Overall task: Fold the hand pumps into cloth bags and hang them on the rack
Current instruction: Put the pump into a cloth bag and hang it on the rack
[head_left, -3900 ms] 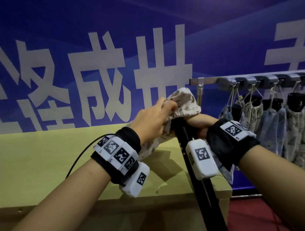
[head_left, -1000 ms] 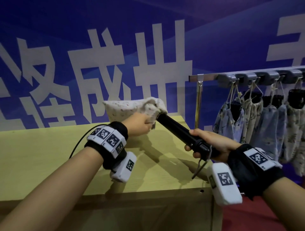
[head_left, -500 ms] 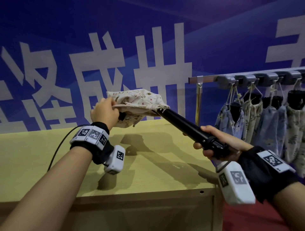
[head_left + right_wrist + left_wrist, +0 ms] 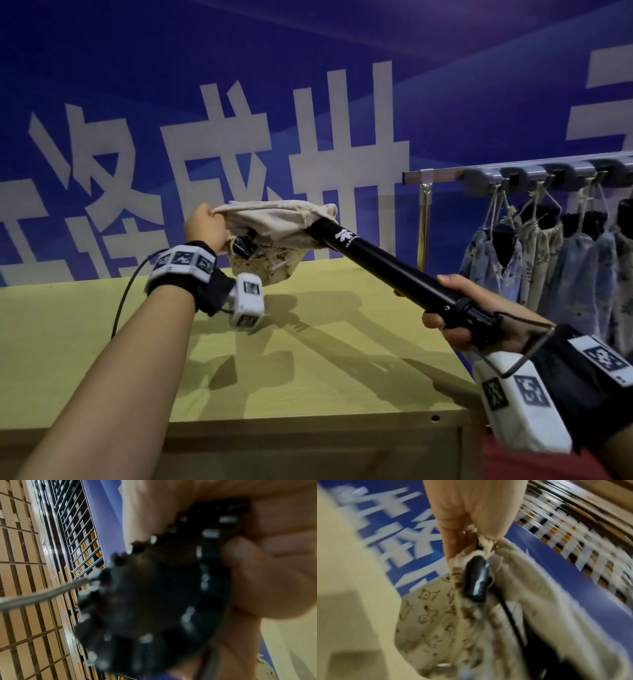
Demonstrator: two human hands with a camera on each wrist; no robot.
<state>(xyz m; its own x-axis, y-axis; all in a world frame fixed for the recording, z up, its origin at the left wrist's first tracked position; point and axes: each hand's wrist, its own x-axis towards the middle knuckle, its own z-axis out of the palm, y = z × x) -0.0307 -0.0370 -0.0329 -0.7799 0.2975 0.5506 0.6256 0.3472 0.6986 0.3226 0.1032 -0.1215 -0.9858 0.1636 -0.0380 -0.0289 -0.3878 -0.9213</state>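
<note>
A black hand pump [image 4: 394,274] slants from lower right up to the left above the table. My right hand [image 4: 476,315] grips its lower end; in the right wrist view the blurred black pump end [image 4: 154,601] fills the picture with my fingers [image 4: 257,581] curled round it. A beige printed cloth bag [image 4: 277,229] hangs over the pump's upper end, and a black pump part [image 4: 244,245] shows at its mouth. My left hand [image 4: 205,226] pinches the bag's edge at the left. In the left wrist view my fingers [image 4: 453,534] hold the bag [image 4: 436,622] next to a black piece [image 4: 476,581].
A yellow-green table [image 4: 85,342] lies below both hands, its front edge near me. At the right stands a metal rack [image 4: 445,174] with grey hooks, where several filled cloth bags [image 4: 548,257] hang. A blue banner with large white characters [image 4: 222,154] covers the wall behind.
My left hand has moved up and left, pulling the bag's edge out along the pump's end. My right hand has dropped a little lower right with the pump.
</note>
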